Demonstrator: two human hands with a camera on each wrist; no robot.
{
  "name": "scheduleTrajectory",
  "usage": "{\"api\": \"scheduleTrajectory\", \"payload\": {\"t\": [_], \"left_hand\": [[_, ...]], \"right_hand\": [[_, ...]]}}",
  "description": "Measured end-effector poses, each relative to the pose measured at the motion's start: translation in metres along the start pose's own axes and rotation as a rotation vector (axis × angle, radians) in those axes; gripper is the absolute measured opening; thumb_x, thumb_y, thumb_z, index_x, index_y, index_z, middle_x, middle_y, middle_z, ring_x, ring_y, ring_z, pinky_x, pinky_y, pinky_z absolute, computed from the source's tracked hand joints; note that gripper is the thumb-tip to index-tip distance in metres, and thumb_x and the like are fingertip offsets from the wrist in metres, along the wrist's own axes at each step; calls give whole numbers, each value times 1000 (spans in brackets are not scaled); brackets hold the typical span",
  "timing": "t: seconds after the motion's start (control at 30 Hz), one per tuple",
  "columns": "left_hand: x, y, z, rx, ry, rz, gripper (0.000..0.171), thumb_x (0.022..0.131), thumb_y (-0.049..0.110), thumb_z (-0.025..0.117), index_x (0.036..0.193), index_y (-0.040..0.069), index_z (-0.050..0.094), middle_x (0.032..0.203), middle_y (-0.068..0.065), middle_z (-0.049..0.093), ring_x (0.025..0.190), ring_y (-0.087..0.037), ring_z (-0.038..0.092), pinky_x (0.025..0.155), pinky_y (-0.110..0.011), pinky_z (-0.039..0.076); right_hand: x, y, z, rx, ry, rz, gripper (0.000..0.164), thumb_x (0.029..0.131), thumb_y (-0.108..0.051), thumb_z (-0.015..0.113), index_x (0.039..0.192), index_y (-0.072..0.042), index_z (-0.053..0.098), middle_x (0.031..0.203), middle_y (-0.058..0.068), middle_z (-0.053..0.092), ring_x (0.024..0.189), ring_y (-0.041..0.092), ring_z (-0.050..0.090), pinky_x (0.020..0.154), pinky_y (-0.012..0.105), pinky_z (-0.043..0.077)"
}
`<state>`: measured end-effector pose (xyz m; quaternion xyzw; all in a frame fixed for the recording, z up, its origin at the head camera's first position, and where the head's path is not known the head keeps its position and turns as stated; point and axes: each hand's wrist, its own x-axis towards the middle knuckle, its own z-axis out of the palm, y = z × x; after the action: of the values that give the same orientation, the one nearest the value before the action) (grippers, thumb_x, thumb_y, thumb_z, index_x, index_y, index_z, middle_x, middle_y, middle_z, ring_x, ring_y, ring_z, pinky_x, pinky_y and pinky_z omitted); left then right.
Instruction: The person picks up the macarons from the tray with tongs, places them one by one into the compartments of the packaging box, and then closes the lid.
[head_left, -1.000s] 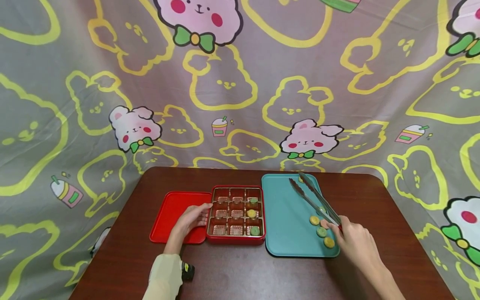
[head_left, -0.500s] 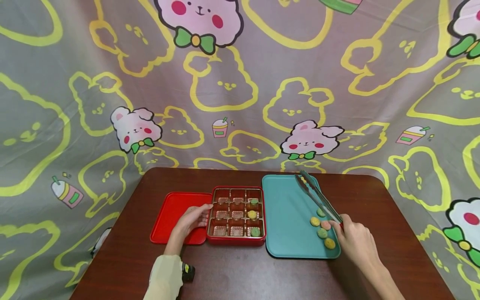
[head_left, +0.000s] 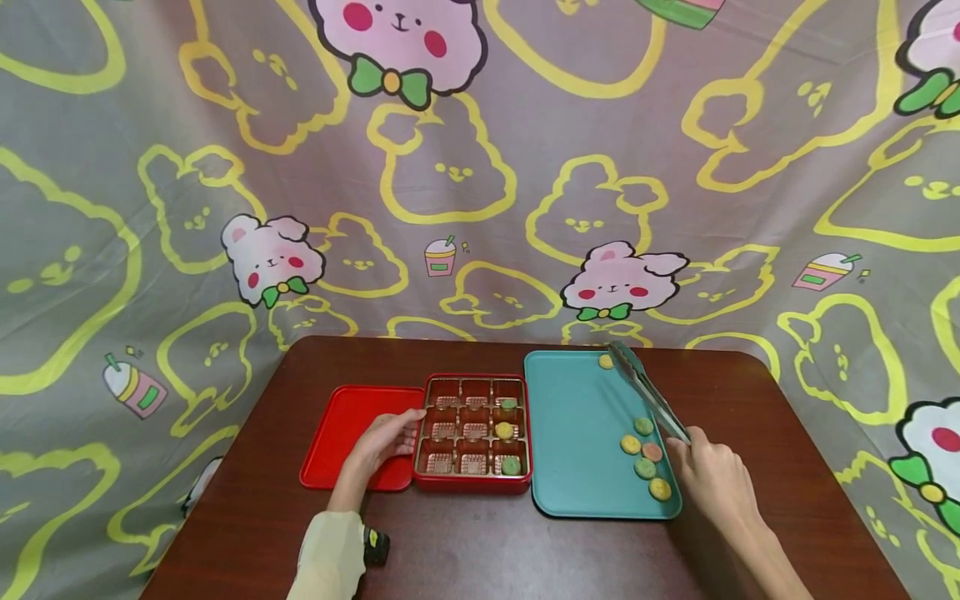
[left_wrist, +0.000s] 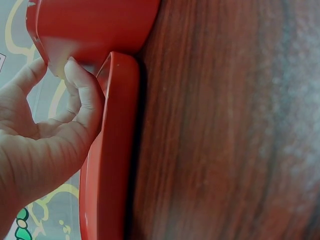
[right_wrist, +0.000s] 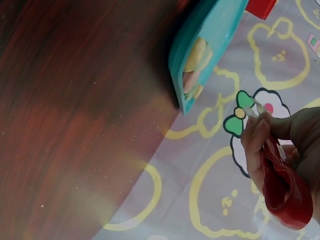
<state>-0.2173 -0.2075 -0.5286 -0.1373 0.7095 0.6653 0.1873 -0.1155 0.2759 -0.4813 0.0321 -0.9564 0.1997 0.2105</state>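
Observation:
My left hand (head_left: 386, 437) holds the left side of a red nine-section box (head_left: 472, 482), with the thumb at the rim and bent fingers against the outer wall. Three macarons sit in its right column: a green one (head_left: 508, 404), a yellow one (head_left: 504, 430) and another green one (head_left: 511, 466). My right hand (head_left: 712, 479) grips metal tongs (head_left: 663, 410) by their red handles (right_wrist: 285, 192). The tong arms are close together, tips over the far right corner of the teal tray (head_left: 566, 467), just right of a yellow macaron (head_left: 606, 362).
Several yellow, green and pink macarons lie along the tray's right side, among them a pink one (head_left: 652, 452). A flat red lid (head_left: 337, 433) lies left of the box, partly under my left hand. A patterned cloth (head_left: 480, 183) hangs behind the brown table (head_left: 465, 550).
The tongs, spread wide a second ago, have come together and shifted right, passing over the far yellow macaron, which stays on the tray. The left hand and box have stayed put.

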Motion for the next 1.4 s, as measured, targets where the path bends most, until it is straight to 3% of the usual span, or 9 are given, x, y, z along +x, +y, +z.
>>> {"api": "scheduleTrajectory", "payload": {"t": [0.23, 0.8, 1.0, 1.4], "left_hand": [[1, 0, 0, -3, 5, -4, 33, 97, 36, 69, 85, 5, 72, 75, -3, 68, 63, -13, 61, 63, -24, 55], [-1, 0, 0, -3, -3, 4, 33, 98, 36, 69, 85, 6, 72, 76, -3, 68, 63, -12, 61, 63, -24, 56], [0, -1, -1, -5, -6, 9, 33, 97, 36, 70, 83, 7, 72, 75, -3, 67, 63, -12, 60, 63, -24, 55], [0, 0, 1, -3, 3, -2, 32, 97, 36, 70, 83, 7, 72, 76, -3, 68, 64, -12, 61, 64, -24, 56]], "right_hand": [[3, 7, 5, -11, 32, -8, 19, 95, -6, 72, 90, 2, 56, 50, 2, 39, 44, 25, 45, 39, 45, 35], [14, 16, 9, -42, -125, 62, 24, 100, -16, 67, 94, 6, 58, 57, 9, 47, 51, 33, 54, 45, 51, 42], [17, 20, 11, -56, -152, 72, 28, 99, -18, 69, 87, 3, 55, 57, 12, 48, 52, 37, 56, 46, 54, 43], [20, 25, 17, -76, -190, 69, 32, 98, -19, 70, 82, 2, 53, 58, 6, 40, 49, 25, 44, 44, 42, 38]]}}
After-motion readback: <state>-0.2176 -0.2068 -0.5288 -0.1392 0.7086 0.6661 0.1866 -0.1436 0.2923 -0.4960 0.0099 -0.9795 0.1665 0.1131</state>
